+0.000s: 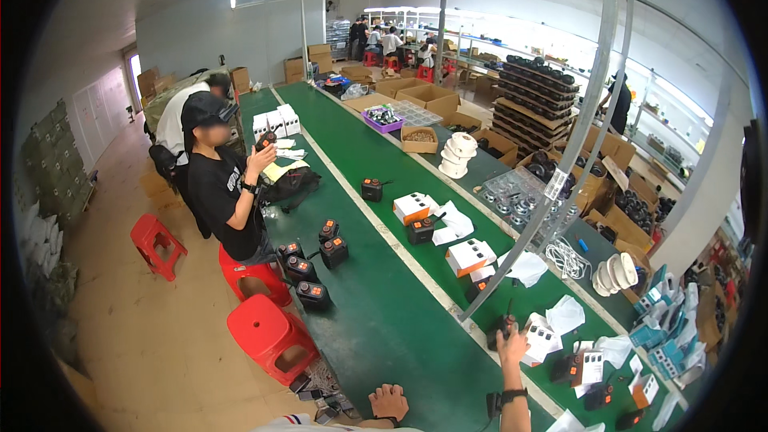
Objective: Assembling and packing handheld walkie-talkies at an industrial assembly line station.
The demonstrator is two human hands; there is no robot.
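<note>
My right hand [513,346] reaches across the green bench with its fingers round a black boxy device [501,326], whose thin stalk points up. Beside that hand stands a white box [542,339] with dark pictures on it. My left hand [389,402] rests on the bench's near edge, fingers lying on the surface and nothing visible in them. Farther left, several similar black devices with orange buttons [313,296] stand grouped on the bench. Another device [421,230] sits beside an orange-and-white box [412,207].
A slanted metal post [552,184] rises from the bench left of my right hand. White bags [566,314] and more boxes [590,368] lie to the right. A co-worker [216,176] holds a black device across the left edge. Red stools [268,336] stand below.
</note>
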